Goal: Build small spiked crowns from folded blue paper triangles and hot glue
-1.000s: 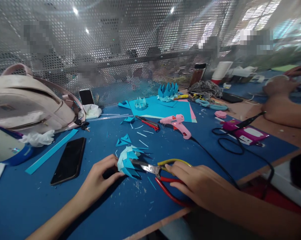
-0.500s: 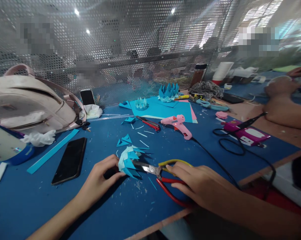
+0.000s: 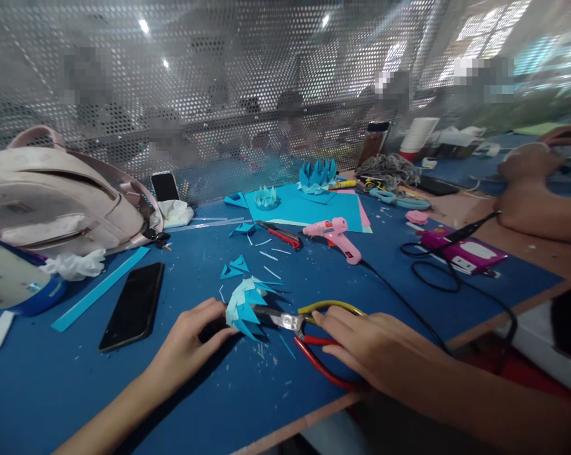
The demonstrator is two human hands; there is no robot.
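Note:
My left hand [image 3: 201, 328] pinches the left edge of a folded paper ring [image 3: 246, 304], pale and bright blue with pointed tips facing right. In my right hand [image 3: 361, 341] are the scissors [image 3: 290, 321], one handle yellow and the other red. Their blades run left into the ring, and the tips are hidden by the paper. The fingers of that hand sit through and against the handles. Just behind the ring lie folded blue paper triangles [image 3: 235, 267]. Thin paper slivers are scattered around it.
A pink glue gun [image 3: 335, 237] trails its black cord across the right side. Beyond are a red box cutter [image 3: 284, 237], blue paper sheets [image 3: 333, 213] and a spiky paper piece [image 3: 318, 174]. At left lie a black phone [image 3: 132, 306] and a backpack [image 3: 53, 196]. Another person's arm [image 3: 527, 189] rests far right.
The camera view has shifted slightly. Both hands, the paper ring and the scissors hold nearly the same positions.

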